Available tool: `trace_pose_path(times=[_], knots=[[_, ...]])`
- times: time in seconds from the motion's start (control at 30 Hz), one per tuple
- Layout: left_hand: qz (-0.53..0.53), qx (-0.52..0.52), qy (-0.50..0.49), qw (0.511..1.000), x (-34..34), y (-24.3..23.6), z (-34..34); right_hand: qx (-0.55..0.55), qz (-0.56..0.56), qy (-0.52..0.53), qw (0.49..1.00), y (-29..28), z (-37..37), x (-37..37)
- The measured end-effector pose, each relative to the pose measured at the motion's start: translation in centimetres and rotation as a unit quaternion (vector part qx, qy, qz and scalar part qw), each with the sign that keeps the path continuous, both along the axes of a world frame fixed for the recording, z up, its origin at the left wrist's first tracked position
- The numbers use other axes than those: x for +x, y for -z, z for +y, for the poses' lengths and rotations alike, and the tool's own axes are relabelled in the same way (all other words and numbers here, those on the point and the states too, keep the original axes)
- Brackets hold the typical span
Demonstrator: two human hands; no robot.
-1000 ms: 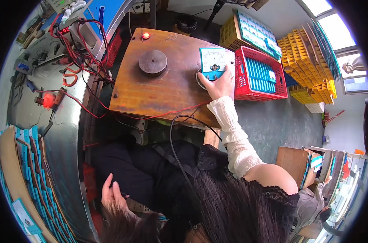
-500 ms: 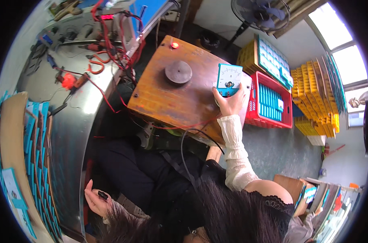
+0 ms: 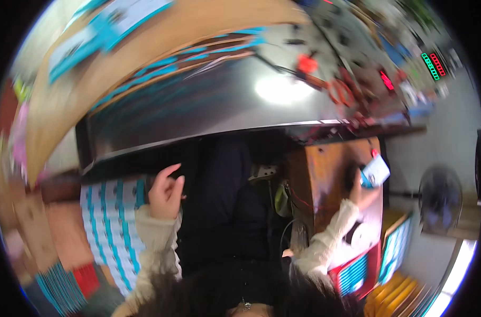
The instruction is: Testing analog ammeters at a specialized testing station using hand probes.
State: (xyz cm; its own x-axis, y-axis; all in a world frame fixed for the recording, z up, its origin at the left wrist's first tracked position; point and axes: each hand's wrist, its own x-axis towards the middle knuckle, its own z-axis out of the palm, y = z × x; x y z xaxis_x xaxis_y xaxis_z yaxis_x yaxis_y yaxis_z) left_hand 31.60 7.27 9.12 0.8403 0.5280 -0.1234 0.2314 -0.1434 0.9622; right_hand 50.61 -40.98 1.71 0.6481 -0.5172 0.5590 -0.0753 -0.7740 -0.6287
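Note:
My right hand [image 3: 360, 194] grips a panel meter [image 3: 377, 172] with a white face and teal base. It holds the meter over the brown wooden stand [image 3: 326, 182], beside a dark round disc [image 3: 352, 177] that is partly covered. My left hand [image 3: 165, 194] is raised near my lap, thumb and index finger apart and the other fingers curled. Nothing shows between its fingers, though blur softens them. Close to that hand lie rows of white-and-teal meters [image 3: 111, 227].
A metal bench [image 3: 208, 113] runs across in front, with red cables and orange-handled scissors [image 3: 340, 92] on it. A curved cardboard sheet [image 3: 198, 29] stands over more meters. At right are a red crate [image 3: 375, 274], yellow trays [image 3: 396, 296] and a fan [image 3: 440, 195].
The view has swung left. The meter has come up off the stand in my right hand, toward the dark disc. My left hand has risen beside the meter rows; its small black thing no longer shows.

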Motion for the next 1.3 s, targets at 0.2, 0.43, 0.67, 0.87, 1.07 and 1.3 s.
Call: trace_pose_path(times=[0.2,0.43,0.67,0.87,1.07,1.3], knots=[[-0.044,-0.01,-0.036,0.998,-2.3,2.4,-0.7,-0.054,0.071,0.078,0.993,-0.3,4.7,-0.4],[-0.081,0.163,0.125,0.975,0.6,-0.8,-5.0,0.163,0.079,-0.43,0.884,-4.2,27.8,-10.0],[-0.054,-0.22,-0.003,0.974,-1.2,-2.0,0.1,0.319,0.252,-0.584,0.703,-7.6,33.1,-13.9],[-0.037,-0.255,0.04,0.965,-1.8,-1.8,2.1,0.478,0.331,-0.525,0.621,-7.6,32.2,-15.0],[-0.039,-0.272,0.015,0.961,-2.2,-1.7,1.6,0.374,0.282,-0.554,0.689,-7.9,32.3,-14.7],[-0.035,-0.26,-0.016,0.965,-2.0,-1.3,0.5,0.282,0.255,-0.564,0.733,-8.7,31.7,-14.0]])
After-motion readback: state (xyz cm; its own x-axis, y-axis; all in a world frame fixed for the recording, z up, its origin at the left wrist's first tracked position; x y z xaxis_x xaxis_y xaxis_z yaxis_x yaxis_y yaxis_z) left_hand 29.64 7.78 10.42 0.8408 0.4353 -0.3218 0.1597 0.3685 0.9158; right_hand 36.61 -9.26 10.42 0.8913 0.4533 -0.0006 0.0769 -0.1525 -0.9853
